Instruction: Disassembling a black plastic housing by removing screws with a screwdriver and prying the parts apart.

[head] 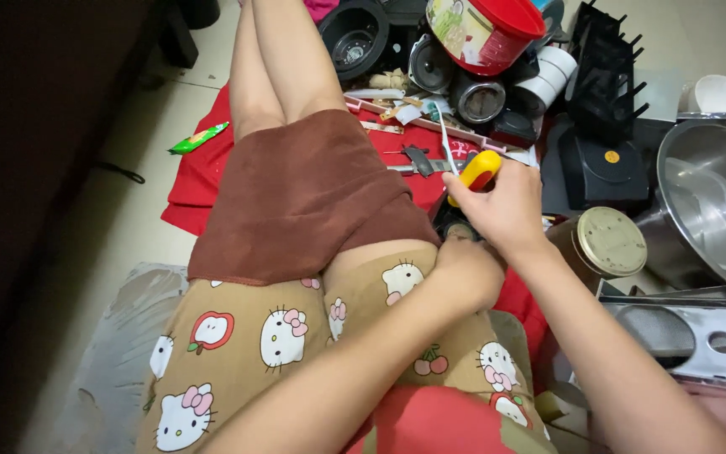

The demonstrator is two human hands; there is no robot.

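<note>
Two hands work beside the person's lap, over a red cloth [199, 181] on the floor. Right hand [506, 210]: grip clamped on a screwdriver's yellow-and-red handle [479, 171], shaft pointing down into a small dark object [451, 225] that is mostly hidden. Left hand [464, 269]: pressed against that object at the thigh; whether its grip is closed cannot be told. Good practice, as a judgement: keep the shaft upright and the object braced. Nearby: smooth steel bowl [716, 210], round brass-coloured lid [611, 242], soft brown towel [296, 193].

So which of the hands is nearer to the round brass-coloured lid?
Right. The right hand, gripping a yellow-handled tool, sits just left of the brass-coloured lid. The left hand is lower and farther left, against the small dark object.
</note>
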